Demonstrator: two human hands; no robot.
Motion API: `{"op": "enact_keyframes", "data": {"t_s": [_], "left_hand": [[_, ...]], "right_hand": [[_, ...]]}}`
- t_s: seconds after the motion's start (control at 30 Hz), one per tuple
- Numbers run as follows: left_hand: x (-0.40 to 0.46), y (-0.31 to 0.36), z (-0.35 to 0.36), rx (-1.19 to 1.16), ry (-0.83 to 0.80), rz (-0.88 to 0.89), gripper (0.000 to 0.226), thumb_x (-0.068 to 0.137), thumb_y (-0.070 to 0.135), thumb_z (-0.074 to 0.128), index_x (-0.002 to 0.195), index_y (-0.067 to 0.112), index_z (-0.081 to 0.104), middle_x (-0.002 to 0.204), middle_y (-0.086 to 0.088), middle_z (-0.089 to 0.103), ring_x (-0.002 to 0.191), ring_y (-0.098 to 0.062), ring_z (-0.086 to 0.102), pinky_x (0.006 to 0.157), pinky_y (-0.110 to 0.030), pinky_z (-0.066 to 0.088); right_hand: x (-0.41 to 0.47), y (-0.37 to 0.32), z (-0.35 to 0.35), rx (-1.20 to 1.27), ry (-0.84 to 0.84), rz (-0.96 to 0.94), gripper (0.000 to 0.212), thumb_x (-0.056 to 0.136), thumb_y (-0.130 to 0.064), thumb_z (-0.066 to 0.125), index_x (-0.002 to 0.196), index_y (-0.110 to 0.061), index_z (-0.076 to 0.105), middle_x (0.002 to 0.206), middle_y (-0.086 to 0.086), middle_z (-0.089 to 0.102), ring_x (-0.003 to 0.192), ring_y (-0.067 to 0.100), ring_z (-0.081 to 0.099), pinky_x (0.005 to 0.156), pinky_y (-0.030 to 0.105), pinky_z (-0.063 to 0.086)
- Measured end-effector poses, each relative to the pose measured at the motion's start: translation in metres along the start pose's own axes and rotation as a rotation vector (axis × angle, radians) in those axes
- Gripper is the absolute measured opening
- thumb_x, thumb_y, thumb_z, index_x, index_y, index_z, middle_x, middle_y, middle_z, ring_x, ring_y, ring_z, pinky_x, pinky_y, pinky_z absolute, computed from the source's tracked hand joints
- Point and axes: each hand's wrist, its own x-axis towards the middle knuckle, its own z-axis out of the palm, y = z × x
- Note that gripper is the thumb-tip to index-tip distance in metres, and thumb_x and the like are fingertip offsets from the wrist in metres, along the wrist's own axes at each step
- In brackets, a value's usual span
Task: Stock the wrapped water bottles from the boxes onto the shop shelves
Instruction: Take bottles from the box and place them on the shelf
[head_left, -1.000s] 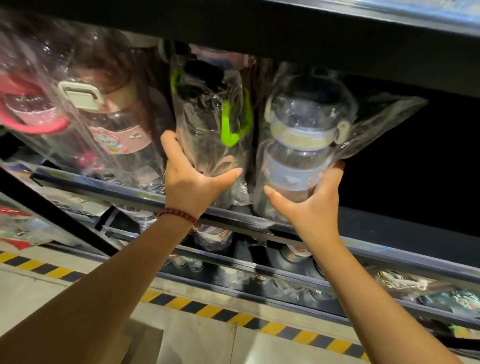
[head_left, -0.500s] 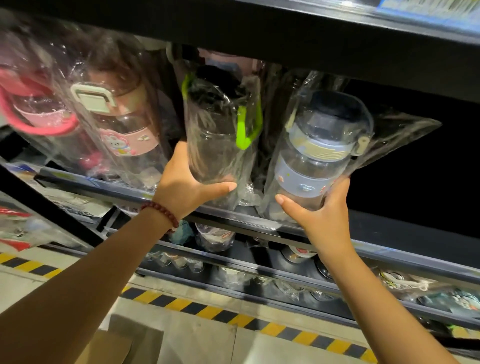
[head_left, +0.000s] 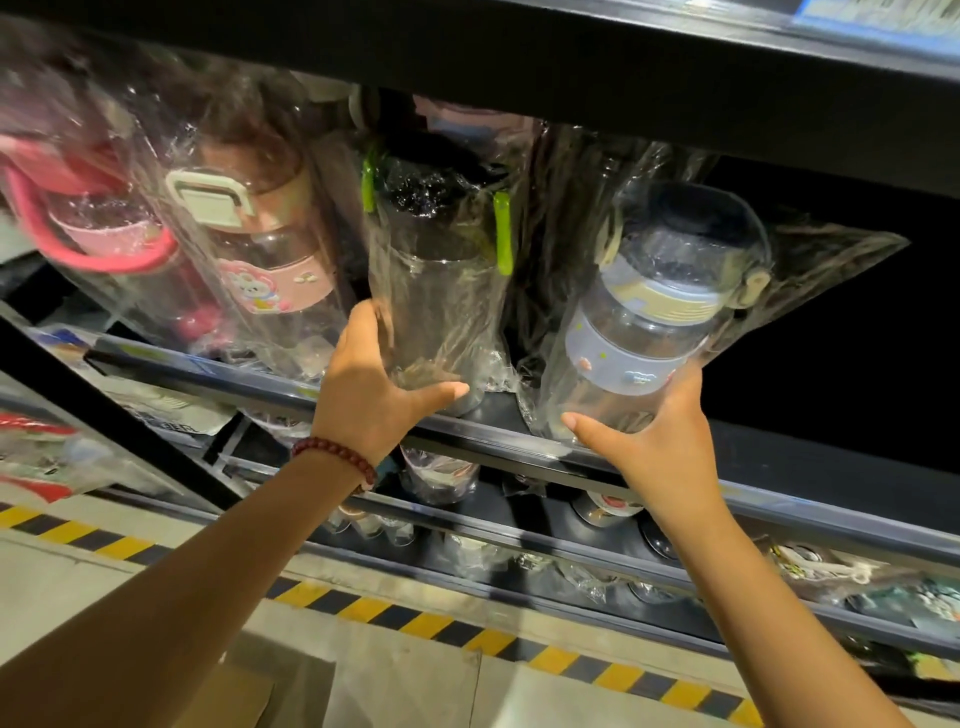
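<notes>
Since the earlier frame we note that the blue-banded bottle (head_left: 631, 332) has tilted further, its cap leaning toward the shelf's right end, while the green-strapped bottle (head_left: 441, 291) has stayed upright. Both wrapped bottles sit at the front edge of the shelf (head_left: 519, 436). The left hand (head_left: 379, 395) grips the base of the green-strapped bottle, thumb across its front; the right hand (head_left: 654, 441) cups the lower body of the blue-banded bottle, fingers curled round its far side. We judge the step in hand to be seating these two bottles in the row. The next move calls for righting the tilted bottle and sliding it back so its base rests flat behind the front rail. To the left stand a pink cartoon bottle (head_left: 260, 260) and a pink-handled bottle (head_left: 88, 228), close-packed. The loose wrapping corner (head_left: 831, 270) flares toward the right and could snag; the upper shelf (head_left: 675, 83) leaves little headroom. The shelf's right end appears dark and open. Lower shelves (head_left: 571, 551) hold further wrapped stock.
</notes>
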Motion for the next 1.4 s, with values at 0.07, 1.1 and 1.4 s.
{"op": "enact_keyframes", "data": {"t_s": [0.07, 1.1, 1.4], "left_hand": [[0.004, -0.003, -0.003, 0.001, -0.008, 0.007, 0.081, 0.053, 0.032, 0.090, 0.115, 0.007, 0.045, 0.109, -0.006, 0.058, 0.102, -0.021, 0.056, 0.092, -0.031, 0.047], [-0.156, 0.039, -0.046, 0.292, -0.335, 0.039, 0.078, 0.073, 0.043, 0.075, 0.138, 0.011, 0.046, 0.140, -0.010, 0.047, 0.130, -0.030, 0.044, 0.106, -0.041, 0.037], [-0.270, 0.119, -0.021, 0.420, -0.740, 0.589, 0.088, 0.037, 0.038, 0.092, 0.111, 0.019, 0.048, 0.107, -0.007, 0.064, 0.090, -0.025, 0.067, 0.069, -0.033, 0.058]], "right_hand": [[0.000, 0.001, 0.003, -0.025, 0.017, -0.012, 0.078, 0.064, -0.016, 0.086, 0.121, -0.025, 0.033, 0.109, -0.025, 0.044, 0.098, -0.012, 0.043, 0.076, -0.008, 0.029], [-0.169, -0.047, -0.076, -0.728, -0.236, 0.057, 0.070, 0.082, -0.044, 0.069, 0.139, -0.016, 0.041, 0.133, 0.001, 0.049, 0.121, 0.024, 0.048, 0.095, 0.034, 0.046], [-0.352, -0.050, -0.131, -0.952, -0.130, 0.270, 0.071, 0.049, -0.051, 0.086, 0.107, -0.013, 0.066, 0.102, 0.005, 0.067, 0.086, 0.024, 0.066, 0.064, 0.029, 0.056]]}}
